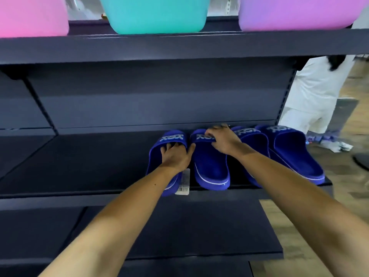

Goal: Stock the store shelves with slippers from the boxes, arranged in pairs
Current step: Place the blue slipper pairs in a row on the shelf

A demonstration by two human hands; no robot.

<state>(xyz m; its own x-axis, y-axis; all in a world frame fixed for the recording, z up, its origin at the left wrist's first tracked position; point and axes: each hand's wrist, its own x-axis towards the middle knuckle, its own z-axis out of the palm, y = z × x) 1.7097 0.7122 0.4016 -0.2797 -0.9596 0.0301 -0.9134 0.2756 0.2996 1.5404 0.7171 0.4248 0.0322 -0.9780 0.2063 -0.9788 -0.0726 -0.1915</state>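
left hand (175, 154): fingers under strap of left slipper (173, 136), thumb outside, gripping it | right hand (225, 141): fingers curled over strap of second slipper (209, 168), gripping it | both slippers side by side on shelf (89, 166), right half, heels at near edge | third slipper (253, 140), fourth slipper (293, 150) just right | tag (184, 182) by left slipper's heel
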